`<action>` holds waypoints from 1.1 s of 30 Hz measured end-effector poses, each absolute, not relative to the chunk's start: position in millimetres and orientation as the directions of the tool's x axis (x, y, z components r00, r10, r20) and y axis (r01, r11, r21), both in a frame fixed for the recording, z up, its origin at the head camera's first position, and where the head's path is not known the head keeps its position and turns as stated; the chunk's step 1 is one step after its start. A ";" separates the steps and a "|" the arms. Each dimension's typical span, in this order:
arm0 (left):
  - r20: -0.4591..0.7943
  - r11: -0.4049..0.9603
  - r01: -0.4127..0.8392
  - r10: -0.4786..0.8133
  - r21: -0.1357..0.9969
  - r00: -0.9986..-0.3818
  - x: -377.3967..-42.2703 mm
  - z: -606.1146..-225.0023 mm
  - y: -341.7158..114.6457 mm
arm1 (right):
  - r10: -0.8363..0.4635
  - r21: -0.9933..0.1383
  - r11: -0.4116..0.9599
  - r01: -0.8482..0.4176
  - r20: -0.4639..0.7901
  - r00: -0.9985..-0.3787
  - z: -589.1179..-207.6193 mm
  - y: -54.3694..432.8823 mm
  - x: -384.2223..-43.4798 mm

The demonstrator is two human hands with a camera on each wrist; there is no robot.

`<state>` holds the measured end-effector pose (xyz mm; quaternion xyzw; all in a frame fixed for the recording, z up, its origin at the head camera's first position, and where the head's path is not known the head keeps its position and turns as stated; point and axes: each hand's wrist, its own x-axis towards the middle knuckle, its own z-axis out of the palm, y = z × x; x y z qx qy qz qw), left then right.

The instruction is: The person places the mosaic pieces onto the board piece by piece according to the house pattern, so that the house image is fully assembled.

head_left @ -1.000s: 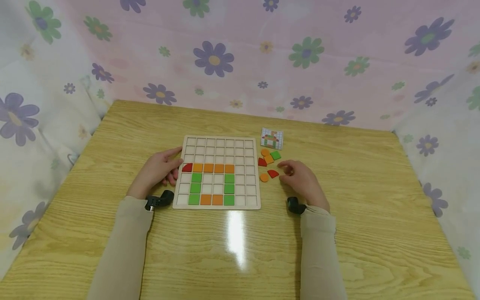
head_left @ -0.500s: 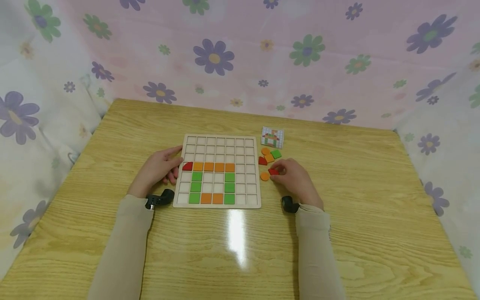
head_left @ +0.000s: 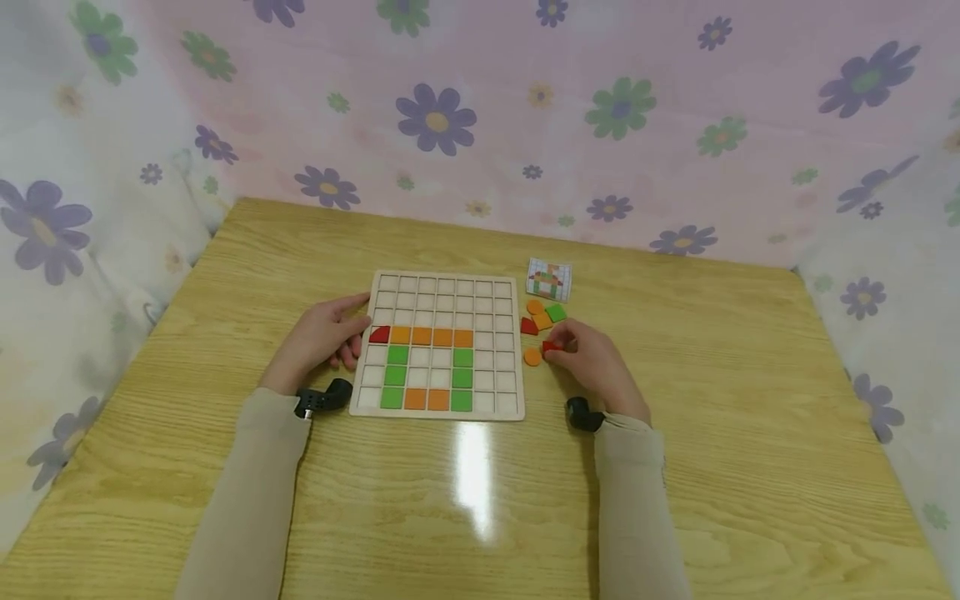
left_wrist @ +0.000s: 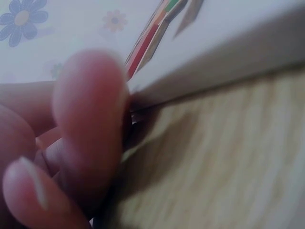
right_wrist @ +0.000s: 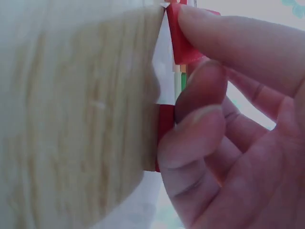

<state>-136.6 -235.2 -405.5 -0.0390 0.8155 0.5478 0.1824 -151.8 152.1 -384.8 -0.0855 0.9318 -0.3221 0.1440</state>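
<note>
My left hand (head_left: 318, 337) lies at the left edge of the wooden grid board (head_left: 513, 333), its fingers touching that edge. In the left wrist view a blurred fingertip (left_wrist: 93, 90) stands right against the board's side (left_wrist: 214, 62). My right hand (head_left: 596, 358) pinches a red quarter-circle tile (head_left: 551, 345) between thumb and fingers, to the right of the board. The right wrist view shows this red tile (right_wrist: 183, 40) tilted up under the thumb. Orange and green square tiles fill several cells of the board, with a red quarter-circle tile (head_left: 379, 335) at the row's left end.
Beside the board's right edge lie an orange round tile (head_left: 532, 357), another red quarter-circle tile (head_left: 528, 326), an orange square tile (head_left: 542, 321), a green tile (head_left: 556, 312) and a second orange round tile (head_left: 534, 307). A picture card (head_left: 549, 279) lies behind them.
My right hand has moved left to the loose red quarter-circle tile, pinched it and tilted it up. The left hand stays at the board's edge.
</note>
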 end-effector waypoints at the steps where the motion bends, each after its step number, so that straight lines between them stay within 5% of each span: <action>1: -0.345 0.384 -0.272 0.135 0.882 -0.929 -136.4 -405.7 -234.6 | -0.248 -0.630 0.774 -0.063 -0.211 -0.945 -384.9 152.8 -151.0; 11: -0.357 0.364 -0.289 0.133 0.885 -0.925 -134.1 -406.2 -232.8 | -0.212 -0.633 0.772 -0.050 -0.182 -0.960 -383.7 147.8 -151.5; 33: -0.351 0.381 -0.279 0.132 0.881 -0.927 -135.6 -405.7 -233.7 | -0.343 -0.664 0.733 -0.146 -0.177 -0.922 -376.4 102.1 -160.5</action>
